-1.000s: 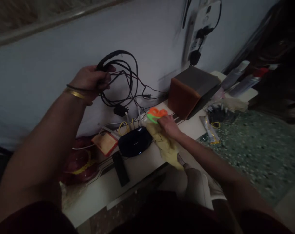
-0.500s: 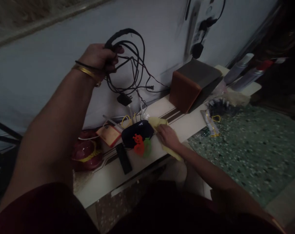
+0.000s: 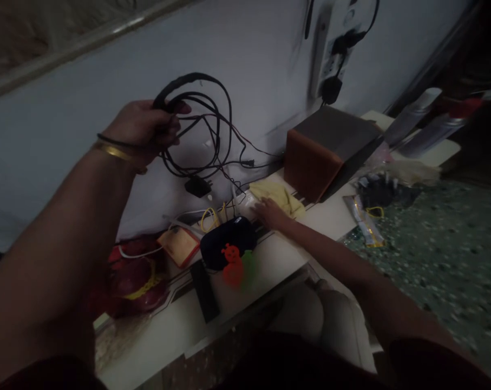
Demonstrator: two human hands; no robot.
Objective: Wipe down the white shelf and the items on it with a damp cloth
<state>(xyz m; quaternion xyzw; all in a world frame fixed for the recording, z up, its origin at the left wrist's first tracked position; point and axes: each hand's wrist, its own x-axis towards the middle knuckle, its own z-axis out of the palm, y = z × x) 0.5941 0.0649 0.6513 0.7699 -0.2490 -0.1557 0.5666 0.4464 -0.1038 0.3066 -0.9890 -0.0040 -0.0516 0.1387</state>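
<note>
My left hand (image 3: 145, 129) is raised in front of the wall, fingers closed round a bundle of black cables (image 3: 202, 130) that hang in loops with a small plug at the bottom. My right hand (image 3: 269, 212) rests on a yellow cloth (image 3: 278, 196) on the white shelf (image 3: 269, 260), close to the wall and beside the brown box (image 3: 324, 151). Its fingers lie fairly flat on the cloth. Just left of this hand sits a black oval device (image 3: 226, 246) with an orange and green plastic toy (image 3: 235, 265) leaning on its front.
A dark remote (image 3: 204, 290), an orange card (image 3: 178, 245) and a red bowl-like object (image 3: 133, 273) lie at the left of the shelf. Spray cans (image 3: 424, 122) stand at the far right. Plugs hang from a wall socket (image 3: 332, 59). Green speckled floor (image 3: 432, 254) lies to the right.
My right hand slid the yellow cloth from the shelf's front edge back toward the wall by the brown box. My left hand lowered the cables a little. The toy stays against the black device.
</note>
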